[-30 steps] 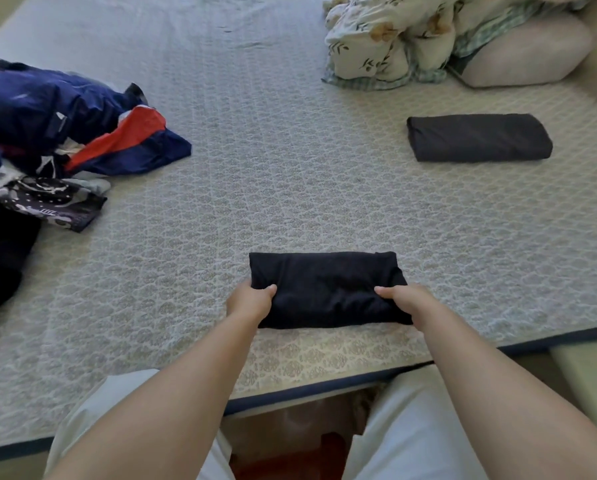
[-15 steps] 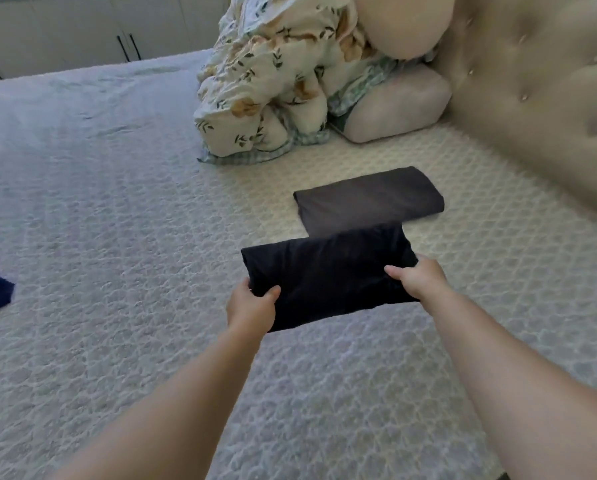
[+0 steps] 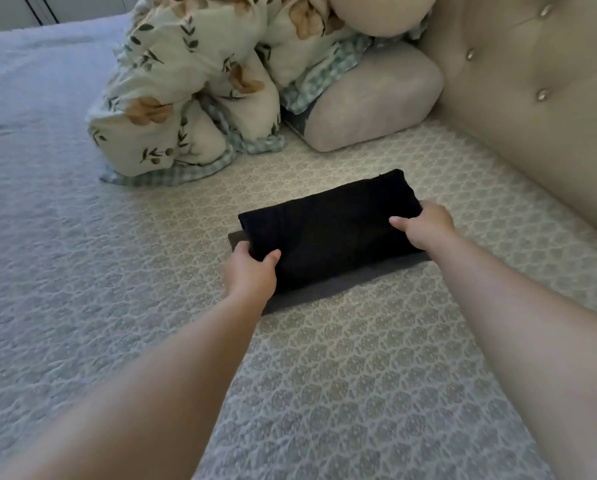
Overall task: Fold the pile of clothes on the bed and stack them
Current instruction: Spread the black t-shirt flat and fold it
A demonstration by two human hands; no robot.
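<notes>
Sitting right on top of the folded grey garment [image 3: 328, 287] is the folded black garment [image 3: 328, 230], and both hands are gripping it as we watch. The black bundle is lying slightly askew across the grey one, so a strip of grey is showing along the near edge and a small corner is peeking out at the left. The left hand [image 3: 250, 271] is holding the near left corner, thumb lying on top of the cloth and the fingers tucked under the edge, out of sight. The right hand [image 3: 425, 226] is clamping the right end, thumb pointing inward across the top, fingers wrapping round the far side. Both forearms are reaching out from the bottom of the view.

The two-piece stack is resting on the patterned bedspread [image 3: 325, 375], towards the head of the bed. Just behind it, a bundled floral duvet [image 3: 186, 98] with a checked lining is slumping against a pale pillow [image 3: 370, 98], with another rounded pillow [image 3: 376, 15] sitting above that. Running along the right side is the beige tufted headboard [image 3: 532, 81], its buttons catching the light, well clear of the stack.
</notes>
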